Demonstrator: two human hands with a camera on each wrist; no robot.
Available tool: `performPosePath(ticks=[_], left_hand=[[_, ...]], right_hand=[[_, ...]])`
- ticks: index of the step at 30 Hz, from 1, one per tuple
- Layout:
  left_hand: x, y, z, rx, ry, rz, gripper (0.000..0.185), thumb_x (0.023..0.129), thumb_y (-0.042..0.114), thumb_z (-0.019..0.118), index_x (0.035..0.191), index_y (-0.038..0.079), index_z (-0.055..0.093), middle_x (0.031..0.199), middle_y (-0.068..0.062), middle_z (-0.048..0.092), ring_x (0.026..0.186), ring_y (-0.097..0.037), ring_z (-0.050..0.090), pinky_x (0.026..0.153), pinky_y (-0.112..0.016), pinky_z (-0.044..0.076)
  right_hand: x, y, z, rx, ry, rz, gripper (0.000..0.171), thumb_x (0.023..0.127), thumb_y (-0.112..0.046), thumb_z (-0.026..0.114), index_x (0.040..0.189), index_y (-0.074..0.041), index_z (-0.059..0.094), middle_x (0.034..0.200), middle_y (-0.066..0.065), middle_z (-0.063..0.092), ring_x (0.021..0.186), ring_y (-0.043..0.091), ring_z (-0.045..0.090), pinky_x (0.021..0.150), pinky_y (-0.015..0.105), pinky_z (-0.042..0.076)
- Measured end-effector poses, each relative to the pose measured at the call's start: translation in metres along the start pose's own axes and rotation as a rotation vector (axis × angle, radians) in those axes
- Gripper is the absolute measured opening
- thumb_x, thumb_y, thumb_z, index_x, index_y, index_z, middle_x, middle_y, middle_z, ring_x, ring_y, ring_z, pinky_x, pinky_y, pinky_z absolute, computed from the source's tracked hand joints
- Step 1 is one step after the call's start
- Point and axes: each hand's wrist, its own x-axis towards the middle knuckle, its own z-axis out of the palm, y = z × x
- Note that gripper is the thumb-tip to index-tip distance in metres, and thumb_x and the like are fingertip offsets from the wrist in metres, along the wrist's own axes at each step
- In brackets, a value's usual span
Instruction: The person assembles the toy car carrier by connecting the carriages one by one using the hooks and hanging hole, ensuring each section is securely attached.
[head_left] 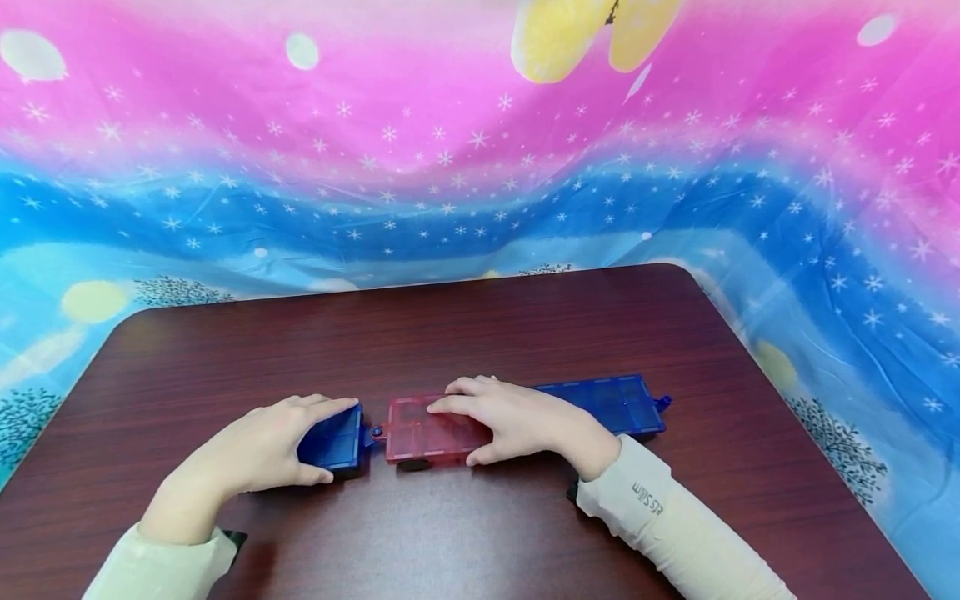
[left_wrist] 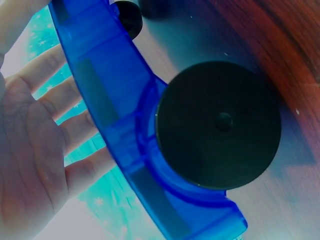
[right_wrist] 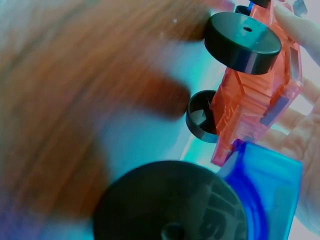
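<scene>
A see-through blue toy car base (head_left: 333,442) lies at the left of a row, held by my left hand (head_left: 258,446) with the thumb on its near side and fingers along its far side. Its black wheel (left_wrist: 220,125) fills much of the left wrist view. My right hand (head_left: 517,421) grips the red toy car base (head_left: 408,425) in the middle, thumb on the near side. Between these two, a blue hitch (head_left: 372,435) meets the red car's end. A second, blue car base (head_left: 618,400) sits at the right, close against the red one in the right wrist view.
The dark wooden table (head_left: 420,333) has rounded far corners. A pink and blue snowflake-patterned cloth (head_left: 450,167) hangs behind it and along its sides. From the right blue car's outer end a small blue hitch (head_left: 663,403) sticks out.
</scene>
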Motion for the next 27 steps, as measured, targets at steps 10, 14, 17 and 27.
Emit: performPosePath(ticks=[10, 14, 17, 27], left_hand=[[0.0006, -0.0006, 0.0017, -0.011, -0.001, -0.006, 0.083, 0.066, 0.049, 0.078, 0.137, 0.023, 0.045, 0.129, -0.008, 0.053, 0.114, -0.028, 0.053, 0.085, -0.05, 0.049], [0.0012, -0.0015, 0.0025, -0.013, -0.002, -0.006, 0.083, 0.066, 0.05, 0.078, 0.137, 0.024, 0.044, 0.129, -0.007, 0.053, 0.113, -0.028, 0.053, 0.084, -0.05, 0.049], [0.0007, -0.0018, 0.0031, -0.015, 0.0, -0.007, 0.083, 0.066, 0.05, 0.078, 0.137, 0.024, 0.044, 0.129, -0.008, 0.053, 0.113, -0.028, 0.053, 0.084, -0.05, 0.05], [-0.0002, -0.0012, 0.0028, -0.017, 0.007, -0.006, 0.083, 0.066, 0.049, 0.078, 0.137, 0.023, 0.044, 0.129, -0.008, 0.053, 0.114, -0.029, 0.052, 0.085, -0.051, 0.049]], right_hand=[[0.0003, -0.0004, 0.0007, -0.021, 0.002, 0.001, 0.075, 0.075, -0.039, 0.074, 0.14, -0.032, 0.037, 0.136, -0.004, 0.041, 0.119, 0.014, 0.042, 0.099, 0.039, 0.042], [0.0003, -0.0006, 0.0007, -0.02, 0.001, -0.001, 0.074, 0.075, -0.039, 0.074, 0.14, -0.031, 0.038, 0.136, -0.003, 0.041, 0.119, 0.014, 0.042, 0.103, 0.043, 0.038], [0.0005, -0.0009, 0.0006, -0.02, 0.0, -0.004, 0.074, 0.075, -0.039, 0.074, 0.14, -0.03, 0.038, 0.136, -0.003, 0.041, 0.12, 0.015, 0.042, 0.106, 0.046, 0.033], [0.001, 0.0008, 0.0009, -0.025, -0.006, 0.002, 0.076, 0.074, -0.043, 0.074, 0.14, -0.033, 0.037, 0.139, -0.002, 0.039, 0.123, 0.016, 0.041, 0.105, 0.044, 0.035]])
